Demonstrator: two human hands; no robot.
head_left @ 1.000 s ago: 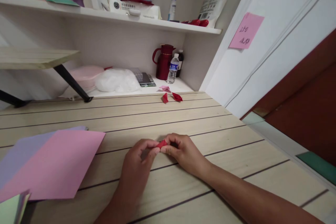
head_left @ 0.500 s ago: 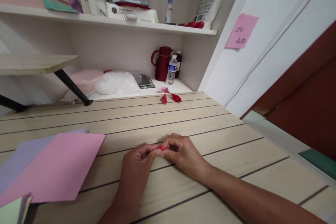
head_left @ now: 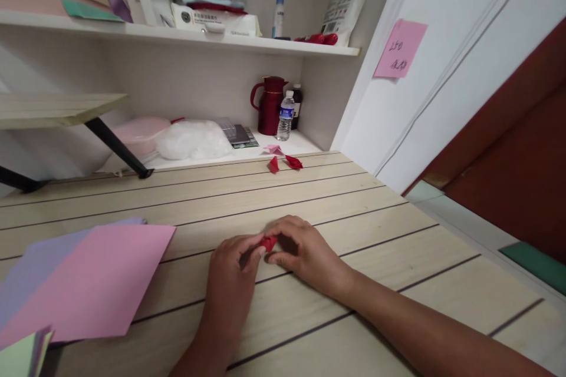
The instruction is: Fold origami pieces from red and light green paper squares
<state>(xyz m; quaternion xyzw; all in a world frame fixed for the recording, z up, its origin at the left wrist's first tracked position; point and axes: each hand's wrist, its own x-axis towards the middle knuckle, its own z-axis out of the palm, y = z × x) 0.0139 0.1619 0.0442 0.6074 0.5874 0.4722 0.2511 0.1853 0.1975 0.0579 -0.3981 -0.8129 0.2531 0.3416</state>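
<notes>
Both hands are down low over the desk (head_left: pixel 318 203) and pinched together on a small red piece (head_left: pixel 268 242) of folded paper. My left hand (head_left: pixel 230 274) has thumb and forefinger closed on its left end, the other fingers curled under. My right hand (head_left: pixel 305 253) is closed on the right end, fingers hooked over the top, so only a sliver of red shows between them. The piece sits just above the desk near its middle; I can't tell if it touches the wood. Off to my left lies a pink sheet (head_left: pixel 97 280), flat, overlapping a purple sheet (head_left: pixel 39 253), with a green corner (head_left: pixel 17 356) poking in at the bottom edge. At the far edge of the desk, well apart from my hands, sit two red folds (head_left: pixel 274 165) side by side, and a pink fold (head_left: pixel 275 149) just behind them on the low shelf (head_left: pixel 305 142). Further back on that shelf stand a dark red jug (head_left: pixel 268 105) and a water bottle (head_left: pixel 285 116) right beside it, upright. A pink note (head_left: pixel 400 49) is stuck to the white panel on my right.
</notes>
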